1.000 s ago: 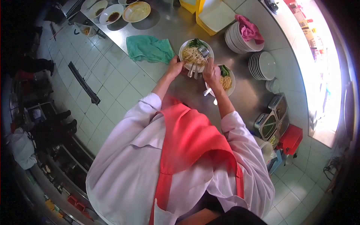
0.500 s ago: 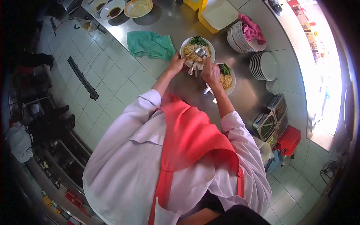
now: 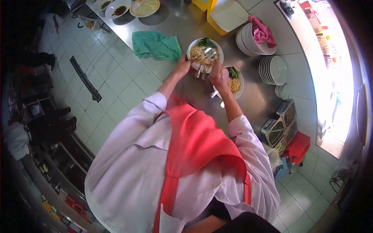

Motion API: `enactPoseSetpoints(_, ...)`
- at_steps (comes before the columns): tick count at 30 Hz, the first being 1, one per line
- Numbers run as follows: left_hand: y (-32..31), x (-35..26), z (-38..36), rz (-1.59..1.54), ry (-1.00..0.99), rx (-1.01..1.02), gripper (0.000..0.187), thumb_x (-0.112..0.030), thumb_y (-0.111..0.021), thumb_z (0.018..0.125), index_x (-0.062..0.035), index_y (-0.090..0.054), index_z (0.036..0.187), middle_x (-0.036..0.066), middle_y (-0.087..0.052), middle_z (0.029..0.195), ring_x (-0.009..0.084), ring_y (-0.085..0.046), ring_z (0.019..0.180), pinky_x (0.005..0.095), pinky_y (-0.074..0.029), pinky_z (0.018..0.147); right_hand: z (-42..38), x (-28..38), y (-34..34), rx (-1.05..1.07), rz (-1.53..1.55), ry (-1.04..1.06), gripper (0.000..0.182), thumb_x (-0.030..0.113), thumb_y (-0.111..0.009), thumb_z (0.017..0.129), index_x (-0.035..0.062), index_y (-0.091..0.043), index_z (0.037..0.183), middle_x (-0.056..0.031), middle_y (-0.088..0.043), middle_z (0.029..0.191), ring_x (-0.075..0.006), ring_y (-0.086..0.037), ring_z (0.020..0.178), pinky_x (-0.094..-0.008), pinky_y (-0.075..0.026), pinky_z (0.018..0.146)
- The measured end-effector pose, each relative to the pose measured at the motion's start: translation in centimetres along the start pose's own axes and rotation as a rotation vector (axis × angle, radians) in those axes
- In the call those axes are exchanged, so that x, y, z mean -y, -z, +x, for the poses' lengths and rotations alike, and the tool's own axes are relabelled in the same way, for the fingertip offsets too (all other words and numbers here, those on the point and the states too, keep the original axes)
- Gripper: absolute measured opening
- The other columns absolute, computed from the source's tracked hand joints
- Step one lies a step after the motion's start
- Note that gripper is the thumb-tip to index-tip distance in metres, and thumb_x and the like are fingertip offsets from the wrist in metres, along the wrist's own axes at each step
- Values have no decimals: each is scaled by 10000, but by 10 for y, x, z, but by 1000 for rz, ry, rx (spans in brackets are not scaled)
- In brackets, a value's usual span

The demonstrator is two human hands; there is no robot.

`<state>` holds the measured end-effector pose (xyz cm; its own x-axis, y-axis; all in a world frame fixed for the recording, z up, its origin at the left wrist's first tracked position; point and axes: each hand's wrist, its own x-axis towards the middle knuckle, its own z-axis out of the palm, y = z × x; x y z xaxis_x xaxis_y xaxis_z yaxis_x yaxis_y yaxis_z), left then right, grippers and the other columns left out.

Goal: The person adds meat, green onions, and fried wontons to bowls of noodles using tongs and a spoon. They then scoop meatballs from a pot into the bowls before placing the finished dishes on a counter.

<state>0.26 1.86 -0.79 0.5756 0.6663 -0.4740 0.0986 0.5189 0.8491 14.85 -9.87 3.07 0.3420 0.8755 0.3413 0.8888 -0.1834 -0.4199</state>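
Note:
A white bowl of noodles [image 3: 197, 57] with dark leafy greens [image 3: 206, 42] at its far side stands on the steel counter. My left hand [image 3: 182, 66] grips its left rim, the thumb over the edge. Closed over the right rim, my right hand [image 3: 220, 76] holds a spoon [image 3: 210, 52] above the noodles. Two utensil handles [image 3: 201, 72] stick out over the near rim. Partly behind my right hand is a second bowl of noodles and greens [image 3: 241, 86], with utensil handles [image 3: 217, 97] at its near left.
A green cloth [image 3: 156, 46] lies left of the bowls. Farther left are sauce bowls [image 3: 116, 9] and a yellow-rimmed bowl [image 3: 144, 7]. Stacked bowls [image 3: 245, 39] under a pink cloth [image 3: 262, 32], more stacked dishes [image 3: 274, 70] and metal food containers [image 3: 276, 131] line the right side.
The spoon's head has turned and shifted slightly right over the noodles. Both hands stay in nearly the same place.

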Motion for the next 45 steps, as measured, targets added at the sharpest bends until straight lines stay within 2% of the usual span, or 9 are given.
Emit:
enactPoseSetpoints(15, 8, 40, 31, 399, -532, -191, 316, -139, -534, 854, 13, -496, 1129, 134, -621, 876, 167, -608, 605, 305, -480, 469, 0, 6, 11, 32, -28, -4, 49, 51, -443, 812, 28, -434, 855, -218, -551, 589, -393, -565, 518, -465, -445, 455)
enactPoseSetpoints(17, 3, 11, 9, 132, -71, -56, 352, -129, -528, 835, 14, -495, 1155, 141, -627, 919, 198, -622, 703, 324, -503, 588, 1, 7, 10, 11, -10, -41, 49, 52, -433, 811, 30, -436, 854, -221, -558, 604, -394, -570, 527, -467, -449, 458)
enactPoseSetpoints(20, 14, 55, 42, 411, -453, -140, 365, -149, -529, 843, 11, -479, 1168, 140, -625, 917, 207, -625, 726, 326, -506, 612, 0, 5, 11, 127, -77, -34, 52, 60, -429, 814, 35, -436, 859, -228, -563, 606, -393, -580, 544, -469, -457, 474)
enactPoseSetpoints(24, 13, 49, 34, 228, -177, -90, 350, -152, -522, 846, 11, -488, 1153, 140, -628, 930, 218, -619, 803, 331, -496, 698, 2, 9, 10, 123, -61, -60, 55, 67, -424, 806, 36, -430, 852, -233, -574, 627, -401, -587, 573, -482, -461, 501)
enactPoseSetpoints(27, 10, 42, 32, 429, -443, -152, 335, -147, -522, 856, 7, -492, 1152, 141, -625, 928, 206, -627, 720, 322, -511, 609, -3, 6, 10, 126, -102, -73, 60, 69, -428, 805, 34, -427, 853, -228, -571, 618, -398, -587, 570, -478, -460, 492)
enactPoseSetpoints(30, 7, 30, 21, 114, -23, -40, 336, -150, -527, 856, 9, -496, 1150, 143, -626, 936, 203, -630, 692, 316, -515, 575, -2, 6, 6, 131, -84, -58, 73, 66, -436, 800, 35, -425, 866, -226, -567, 611, -394, -585, 563, -471, -453, 475)
enactPoseSetpoints(33, 13, 64, 51, 403, -589, -161, 357, -165, -540, 866, 12, -471, 1168, 138, -626, 894, 186, -614, 577, 302, -492, 440, -3, 3, 5, 104, -33, 1, 96, 62, -448, 801, 34, -433, 892, -230, -563, 610, -400, -577, 557, -470, -446, 465)
enactPoseSetpoints(35, -1, 3, 4, 119, -56, -55, 373, -169, -543, 868, 31, -458, 1171, 140, -620, 900, 197, -615, 608, 314, -496, 458, 0, 0, 0, 64, 16, 46, 105, 64, -454, 806, 32, -440, 906, -231, -561, 613, -406, -572, 554, -472, -443, 462)
enactPoseSetpoints(45, -1, 3, 3, -18, -68, -33, 260, -122, -543, 869, 45, -436, 1037, 149, -585, 744, 240, -620, 507, 337, -523, 396, 25, 10, 28, -14, 335, -221, 127, 158, -456, 877, 31, -455, 882, -253, -548, 690, -465, -528, 661, -492, -402, 565)
